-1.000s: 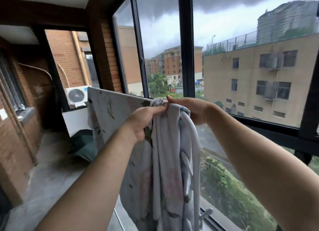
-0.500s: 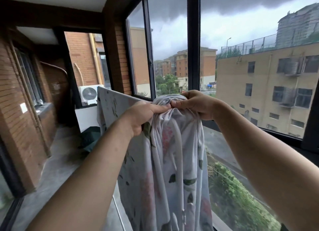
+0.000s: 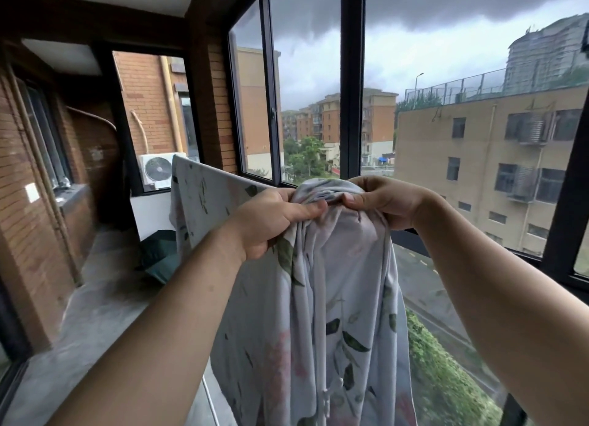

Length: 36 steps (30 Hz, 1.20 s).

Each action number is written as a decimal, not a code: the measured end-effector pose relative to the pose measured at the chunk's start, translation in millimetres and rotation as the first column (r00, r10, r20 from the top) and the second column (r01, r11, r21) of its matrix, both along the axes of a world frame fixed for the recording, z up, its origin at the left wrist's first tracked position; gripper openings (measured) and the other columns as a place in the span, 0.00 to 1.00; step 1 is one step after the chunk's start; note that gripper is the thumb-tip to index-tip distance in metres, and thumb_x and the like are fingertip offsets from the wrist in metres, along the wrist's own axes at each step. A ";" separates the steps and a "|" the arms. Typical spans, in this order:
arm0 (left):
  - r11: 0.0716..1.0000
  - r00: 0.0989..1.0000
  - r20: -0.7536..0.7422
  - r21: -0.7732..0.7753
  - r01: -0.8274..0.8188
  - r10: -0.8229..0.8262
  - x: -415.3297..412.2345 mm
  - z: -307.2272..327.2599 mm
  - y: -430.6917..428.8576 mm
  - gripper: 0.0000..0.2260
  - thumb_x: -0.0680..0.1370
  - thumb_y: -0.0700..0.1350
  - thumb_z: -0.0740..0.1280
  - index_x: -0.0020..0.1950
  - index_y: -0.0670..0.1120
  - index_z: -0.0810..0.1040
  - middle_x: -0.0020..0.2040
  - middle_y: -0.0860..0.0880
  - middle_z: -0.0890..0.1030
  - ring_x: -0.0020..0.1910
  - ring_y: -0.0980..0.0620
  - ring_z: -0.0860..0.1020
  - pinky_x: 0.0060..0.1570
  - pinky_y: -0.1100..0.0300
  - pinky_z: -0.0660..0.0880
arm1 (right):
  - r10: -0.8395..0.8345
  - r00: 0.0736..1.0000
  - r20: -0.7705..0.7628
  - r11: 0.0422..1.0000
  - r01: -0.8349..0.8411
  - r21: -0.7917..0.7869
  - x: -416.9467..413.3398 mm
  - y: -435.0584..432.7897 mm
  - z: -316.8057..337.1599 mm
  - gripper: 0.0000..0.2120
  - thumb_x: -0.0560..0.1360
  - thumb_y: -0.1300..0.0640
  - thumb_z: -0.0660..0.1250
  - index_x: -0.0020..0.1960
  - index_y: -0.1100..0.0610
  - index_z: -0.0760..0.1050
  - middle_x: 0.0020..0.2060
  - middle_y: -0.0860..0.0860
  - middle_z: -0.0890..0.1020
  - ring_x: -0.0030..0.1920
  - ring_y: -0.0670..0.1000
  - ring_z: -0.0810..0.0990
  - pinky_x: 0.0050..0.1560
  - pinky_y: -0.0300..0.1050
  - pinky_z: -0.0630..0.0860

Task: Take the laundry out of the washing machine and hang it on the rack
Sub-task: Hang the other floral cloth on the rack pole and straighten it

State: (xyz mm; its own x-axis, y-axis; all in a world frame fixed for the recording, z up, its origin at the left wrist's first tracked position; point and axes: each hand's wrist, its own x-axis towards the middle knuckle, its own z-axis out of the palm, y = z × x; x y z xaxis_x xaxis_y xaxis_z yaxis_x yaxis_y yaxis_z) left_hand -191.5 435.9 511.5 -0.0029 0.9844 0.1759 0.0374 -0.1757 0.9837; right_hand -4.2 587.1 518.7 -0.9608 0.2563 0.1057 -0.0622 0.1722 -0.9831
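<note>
1. We see the sheet [image 3: 318,298] hanging below the left grip [image 3: 271,225] and right grip [image 3: 382,202]: pale grey-lilac, printed with dark green leaves and faint pink blooms.
2. Left of the grips, we note a dark teal cloth [image 3: 159,250] and a white air-conditioner unit [image 3: 157,170].
3. Beyond the grips we find black window frames [image 3: 352,75], a red-brown brick wall [image 3: 143,100], a beige building [image 3: 478,177], slate-grey sky [image 3: 302,43].

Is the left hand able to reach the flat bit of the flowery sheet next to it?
Probably yes: the left hand grips the bunched flowery sheet right beside that flat bit; nothing lies between.
</note>
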 end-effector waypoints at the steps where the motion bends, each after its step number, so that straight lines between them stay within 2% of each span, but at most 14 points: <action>1: 1.000 1.000 -0.013 0.002 0.011 -0.011 -1.4 -1.1 0.7 0.19 0.69 0.44 0.75 0.56 0.37 0.82 0.52 0.40 0.84 0.51 0.46 0.83 0.54 0.55 0.79 | -0.005 1.000 0.012 1.000 0.005 0.005 0.5 1.0 -0.3 0.22 0.67 0.50 0.80 0.56 0.61 0.82 0.51 0.59 0.84 0.49 0.55 0.84 0.50 0.48 0.81; 5: 0.999 0.999 -0.039 -0.022 0.028 -0.029 -8.0 -2.4 1.3 0.23 0.68 0.44 0.76 0.59 0.35 0.80 0.55 0.37 0.83 0.52 0.44 0.83 0.54 0.55 0.80 | -0.004 0.999 0.043 1.000 0.004 0.004 0.5 4.0 -1.1 0.25 0.64 0.49 0.82 0.54 0.62 0.82 0.48 0.59 0.85 0.46 0.54 0.84 0.46 0.46 0.81; 11: 0.998 0.997 0.054 -0.029 0.059 -0.058 -23.3 -5.6 -0.3 0.15 0.68 0.40 0.75 0.52 0.37 0.83 0.51 0.39 0.84 0.47 0.46 0.84 0.44 0.58 0.81 | 0.044 0.998 0.035 0.997 -0.042 -0.061 -5.3 11.5 -3.6 0.27 0.64 0.52 0.82 0.57 0.65 0.80 0.47 0.60 0.84 0.44 0.55 0.84 0.48 0.49 0.82; 14: 0.999 0.999 0.038 -0.011 0.032 -0.032 -30.9 -4.5 -0.6 0.16 0.67 0.43 0.77 0.52 0.37 0.83 0.52 0.39 0.84 0.47 0.46 0.84 0.44 0.58 0.81 | 0.005 1.000 0.023 0.998 -0.003 -0.063 -10.8 15.3 -4.4 0.29 0.65 0.51 0.82 0.58 0.65 0.79 0.50 0.61 0.82 0.46 0.56 0.82 0.50 0.49 0.80; 16: 1.000 0.999 0.032 0.000 0.023 -0.023 -34.7 -1.9 -0.7 0.19 0.68 0.48 0.76 0.53 0.37 0.83 0.53 0.37 0.84 0.48 0.45 0.84 0.48 0.55 0.82 | -0.012 1.000 -0.001 0.998 0.012 -0.067 -19.1 15.0 -2.4 0.29 0.66 0.48 0.80 0.59 0.65 0.78 0.50 0.61 0.82 0.47 0.56 0.82 0.51 0.49 0.81; 18: 1.000 0.998 0.062 -0.006 -0.005 0.005 -38.3 1.1 2.5 0.23 0.70 0.52 0.75 0.56 0.35 0.82 0.55 0.36 0.83 0.52 0.41 0.83 0.55 0.50 0.80 | -0.087 0.996 -0.017 0.992 0.085 -0.089 -30.9 12.3 0.5 0.34 0.68 0.41 0.76 0.62 0.65 0.76 0.56 0.63 0.81 0.55 0.60 0.81 0.58 0.52 0.79; 20: 0.998 0.992 0.109 -0.014 -0.063 0.065 -41.8 4.2 8.5 0.22 0.73 0.53 0.72 0.55 0.35 0.83 0.55 0.36 0.83 0.53 0.41 0.83 0.55 0.49 0.80 | -0.171 0.985 0.000 0.976 0.170 -0.133 -46.9 11.1 4.2 0.41 0.70 0.36 0.71 0.69 0.67 0.70 0.64 0.65 0.75 0.64 0.64 0.75 0.69 0.58 0.70; 23: 0.987 0.962 0.222 -0.026 -0.159 0.161 -49.8 5.5 21.9 0.17 0.78 0.50 0.69 0.53 0.36 0.83 0.53 0.38 0.84 0.49 0.43 0.83 0.51 0.52 0.81 | -0.239 0.971 0.008 0.962 0.238 -0.131 -72.7 8.3 10.1 0.34 0.71 0.41 0.73 0.66 0.65 0.74 0.63 0.64 0.75 0.62 0.62 0.76 0.70 0.59 0.68; 26: 0.971 0.933 0.270 -0.053 -0.232 0.238 -67.1 2.3 34.0 0.17 0.80 0.49 0.67 0.59 0.37 0.82 0.55 0.38 0.83 0.56 0.41 0.81 0.60 0.47 0.77 | -0.338 0.941 -0.010 0.934 0.335 -0.121 -99.0 14.9 9.1 0.33 0.66 0.43 0.78 0.63 0.64 0.79 0.61 0.62 0.80 0.62 0.62 0.79 0.66 0.59 0.73; 28: 0.958 0.919 0.271 -0.055 -0.281 0.285 -72.6 -3.4 40.4 0.16 0.80 0.48 0.67 0.59 0.37 0.81 0.55 0.38 0.83 0.57 0.41 0.81 0.61 0.46 0.76 | -0.426 0.902 -0.072 0.904 0.422 -0.072 -110.3 21.0 5.4 0.20 0.68 0.44 0.77 0.52 0.58 0.85 0.53 0.56 0.85 0.55 0.56 0.84 0.53 0.48 0.81; 30: 0.947 0.909 0.270 -0.044 -0.318 0.317 -80.6 -10.9 46.2 0.15 0.80 0.48 0.67 0.58 0.37 0.82 0.53 0.38 0.84 0.56 0.42 0.82 0.60 0.47 0.77 | -0.507 0.856 -0.105 0.859 0.512 0.025 -121.1 23.9 1.7 0.07 0.72 0.47 0.74 0.44 0.49 0.87 0.46 0.49 0.87 0.49 0.48 0.86 0.44 0.38 0.80; 32: 0.948 0.914 0.255 -0.031 -0.317 0.314 -90.1 -17.3 52.2 0.13 0.81 0.48 0.66 0.56 0.39 0.83 0.52 0.40 0.85 0.54 0.44 0.83 0.58 0.50 0.78 | -0.558 0.821 -0.117 0.816 0.569 0.100 -131.0 28.9 -2.4 0.06 0.74 0.49 0.72 0.42 0.47 0.87 0.46 0.48 0.87 0.49 0.46 0.85 0.46 0.38 0.80; 34: 0.953 0.922 0.247 -0.016 -0.303 0.297 -101.6 -22.8 62.0 0.12 0.80 0.48 0.67 0.52 0.41 0.85 0.50 0.41 0.85 0.49 0.47 0.84 0.51 0.54 0.81 | -0.590 0.800 -0.110 0.784 0.600 0.158 -138.1 30.9 -3.9 0.06 0.75 0.48 0.72 0.43 0.47 0.87 0.48 0.46 0.86 0.50 0.44 0.84 0.53 0.40 0.78; 36: 0.953 0.923 0.248 0.001 -0.304 0.295 -109.9 -26.0 70.3 0.11 0.80 0.48 0.67 0.48 0.42 0.86 0.48 0.42 0.86 0.46 0.48 0.85 0.45 0.57 0.81 | -0.597 0.798 -0.084 0.770 0.599 0.219 -140.8 33.8 -5.6 0.11 0.76 0.44 0.69 0.50 0.49 0.85 0.48 0.41 0.85 0.47 0.35 0.81 0.54 0.32 0.75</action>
